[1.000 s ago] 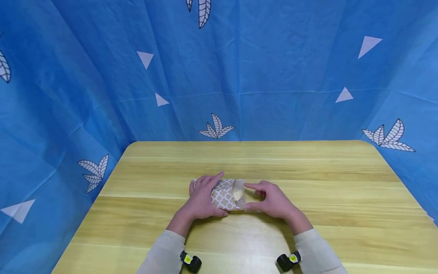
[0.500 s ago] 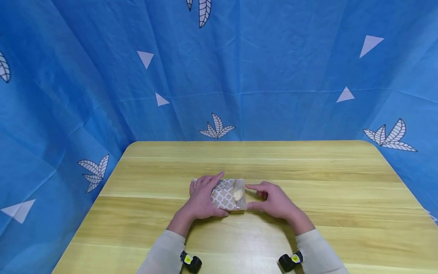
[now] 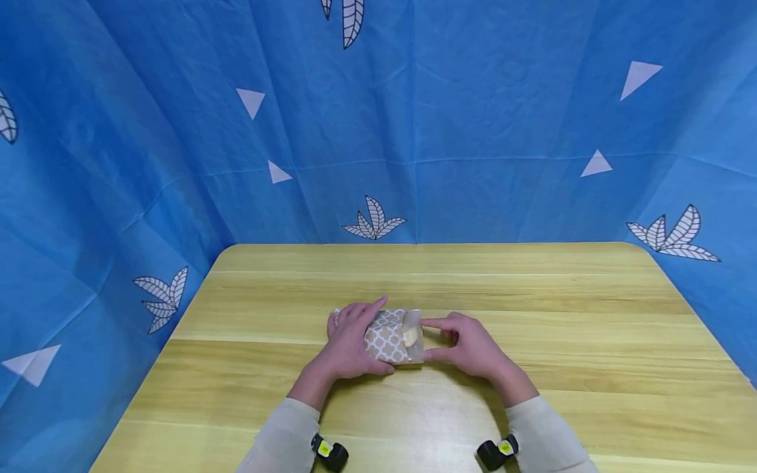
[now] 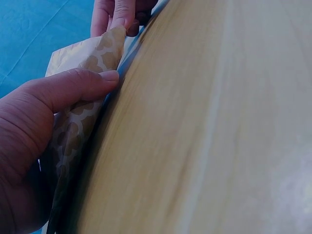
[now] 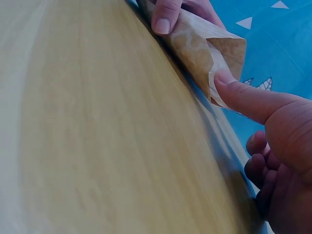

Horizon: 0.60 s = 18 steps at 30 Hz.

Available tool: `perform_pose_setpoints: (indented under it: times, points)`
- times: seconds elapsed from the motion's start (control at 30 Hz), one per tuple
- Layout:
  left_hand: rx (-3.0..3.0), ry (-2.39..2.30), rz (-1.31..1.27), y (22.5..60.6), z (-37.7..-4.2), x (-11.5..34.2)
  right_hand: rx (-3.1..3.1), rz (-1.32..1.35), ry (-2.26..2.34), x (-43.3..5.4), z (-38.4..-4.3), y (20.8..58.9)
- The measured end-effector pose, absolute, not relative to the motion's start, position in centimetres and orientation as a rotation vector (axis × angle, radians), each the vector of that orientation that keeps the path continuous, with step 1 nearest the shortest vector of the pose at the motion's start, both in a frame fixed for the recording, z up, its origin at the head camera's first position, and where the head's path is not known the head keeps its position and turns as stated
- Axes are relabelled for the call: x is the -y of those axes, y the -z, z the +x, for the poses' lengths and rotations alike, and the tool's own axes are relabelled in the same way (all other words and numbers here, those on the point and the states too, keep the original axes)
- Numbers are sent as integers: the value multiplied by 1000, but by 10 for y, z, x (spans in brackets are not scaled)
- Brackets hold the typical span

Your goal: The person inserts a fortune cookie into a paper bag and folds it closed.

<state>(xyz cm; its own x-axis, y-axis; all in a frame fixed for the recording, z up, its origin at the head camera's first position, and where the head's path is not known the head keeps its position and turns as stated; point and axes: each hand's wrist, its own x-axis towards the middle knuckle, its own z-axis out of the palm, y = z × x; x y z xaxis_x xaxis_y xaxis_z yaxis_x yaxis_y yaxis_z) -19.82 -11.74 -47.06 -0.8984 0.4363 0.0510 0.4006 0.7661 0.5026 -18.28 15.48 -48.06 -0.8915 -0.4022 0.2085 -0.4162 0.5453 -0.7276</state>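
A tan paper packet (image 3: 387,340) with a white lattice pattern lies on the table; its right end gapes and shows something pale (image 3: 411,337) inside. My left hand (image 3: 350,345) lies across the packet's left part and grips it, thumb along the near side and fingers over the far side. At the gaping end, my right hand (image 3: 469,346) has its thumb at the near corner and its index finger at the far corner, the other fingers curled under. In the right wrist view the thumb (image 5: 253,100) presses against a folded paper edge (image 5: 214,73); the index fingertip is hidden there.
The wood-grain table (image 3: 532,295) reaches to a blue curtain (image 3: 473,131) with leaf and triangle prints. A black wrist camera (image 3: 334,453) sits at the left sleeve, another black camera (image 3: 493,453) at the right sleeve.
The right hand shifted very slightly right and then back left, staying at the packet's end. Left hand and packet look almost unmoved.
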Motion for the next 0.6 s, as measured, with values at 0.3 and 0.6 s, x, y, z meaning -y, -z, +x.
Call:
perform_pose_setpoints:
  times: [0.3,0.6]
  points:
    - [-2884,-787,682,471,-197,117,2825,735,-1252,-149,-182,478]
    - [-2879,-807,701,470,-198,116,2841,711,-1275,-144,-181,474]
